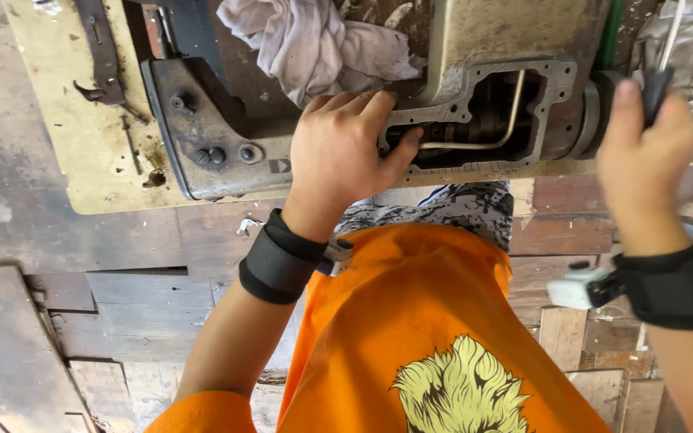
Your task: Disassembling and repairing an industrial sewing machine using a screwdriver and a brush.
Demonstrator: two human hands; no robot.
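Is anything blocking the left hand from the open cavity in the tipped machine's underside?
Nothing visible. The left hand already rests on the rim of the open cavity, thumb at its edge by the bent metal tube. The white rag lies above, clear of the opening. The right hand grips the handwheel end.

The left hand covered part of the machine's opening, its fingertips hidden inside. The right hand hid most of a dark tool handle. The white rag ran off the far edge.
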